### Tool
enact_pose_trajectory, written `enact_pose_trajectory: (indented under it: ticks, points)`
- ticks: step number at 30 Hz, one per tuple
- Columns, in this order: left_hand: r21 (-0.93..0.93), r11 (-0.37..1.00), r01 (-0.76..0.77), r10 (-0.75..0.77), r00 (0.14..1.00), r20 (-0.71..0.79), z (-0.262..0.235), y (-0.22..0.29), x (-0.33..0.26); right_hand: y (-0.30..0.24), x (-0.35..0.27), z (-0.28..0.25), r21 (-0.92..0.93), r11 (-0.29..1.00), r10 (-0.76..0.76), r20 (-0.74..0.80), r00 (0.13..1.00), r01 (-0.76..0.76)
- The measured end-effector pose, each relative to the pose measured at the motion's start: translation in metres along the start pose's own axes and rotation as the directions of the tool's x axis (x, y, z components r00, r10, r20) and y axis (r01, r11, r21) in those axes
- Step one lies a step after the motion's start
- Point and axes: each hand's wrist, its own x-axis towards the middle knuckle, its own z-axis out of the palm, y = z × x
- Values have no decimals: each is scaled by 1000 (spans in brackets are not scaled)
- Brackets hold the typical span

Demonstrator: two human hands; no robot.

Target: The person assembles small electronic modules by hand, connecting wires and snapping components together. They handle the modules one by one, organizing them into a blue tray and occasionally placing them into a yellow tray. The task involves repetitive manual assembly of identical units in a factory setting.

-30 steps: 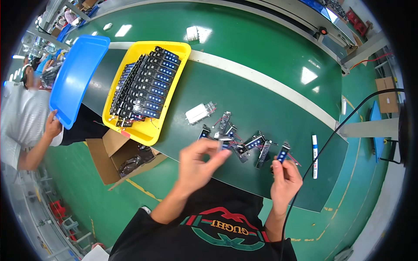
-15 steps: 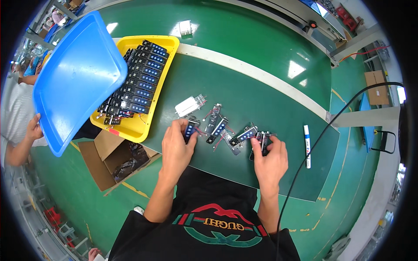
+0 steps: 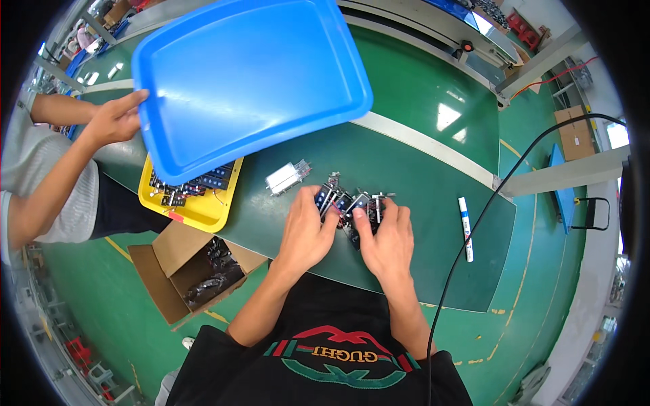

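The left forearm [image 3: 265,304] slants toward one o'clock, the right forearm [image 3: 408,311] toward eleven. The left hand [image 3: 306,233] and right hand [image 3: 389,245] sit close together, fingers curved.

The table [image 3: 437,216] offers a gap between right hand [image 3: 388,247] and pen [image 3: 464,218]; a cable [image 3: 574,120] crosses before the pen, and the tray [image 3: 250,81] overhangs the bin [image 3: 218,215]

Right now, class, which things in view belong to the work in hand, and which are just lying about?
Belonging:
left hand and right hand, both touching the black parts between them
probably the similar parts in the yellow bin

Apparently lying about:
white-and-blue marker
white block, untouched
open cardboard box
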Motion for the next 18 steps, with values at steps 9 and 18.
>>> enact_pose_trajectory:
  ticks: [9,18]
  points:
    - [-509,833,217,-152,974,167,25,-4,-3,-7,-7,20,338,941,7,-23,1000,1]
    - [-552,832,-57,71,997,4,-1,63,2,-25,17,3,766,630,-63,-114,991,128]
